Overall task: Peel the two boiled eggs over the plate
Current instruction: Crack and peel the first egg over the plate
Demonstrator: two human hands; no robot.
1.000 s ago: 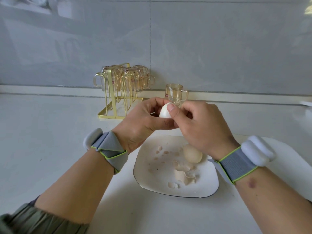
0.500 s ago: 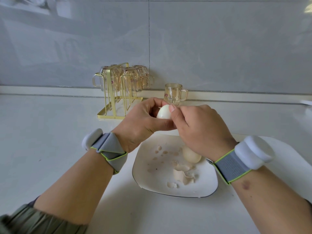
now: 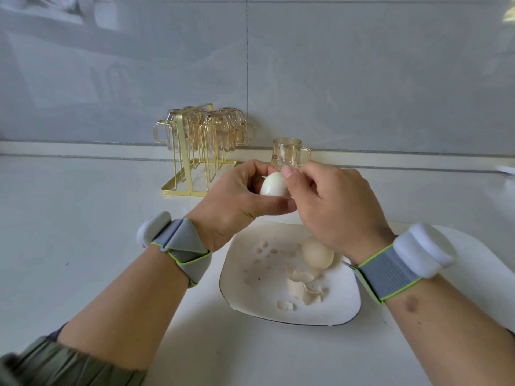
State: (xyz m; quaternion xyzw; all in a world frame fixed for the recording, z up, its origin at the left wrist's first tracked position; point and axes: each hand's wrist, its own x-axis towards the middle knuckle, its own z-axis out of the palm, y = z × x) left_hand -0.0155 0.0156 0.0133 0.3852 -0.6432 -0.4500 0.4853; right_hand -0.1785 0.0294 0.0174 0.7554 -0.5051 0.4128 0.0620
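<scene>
Both hands' fingers grip one egg [image 3: 274, 185]; plate [image 3: 345, 310] holds another egg [image 3: 317, 253], shell bits [image 3: 305, 288].

White egg [image 3: 273, 184] above shell-strewn plate [image 3: 245, 291]

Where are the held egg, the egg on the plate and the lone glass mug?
held egg [image 3: 274, 184], head view, bare white side
egg on the plate [image 3: 317, 253], head view, its top
lone glass mug [image 3: 287, 151], head view, its wall
</scene>
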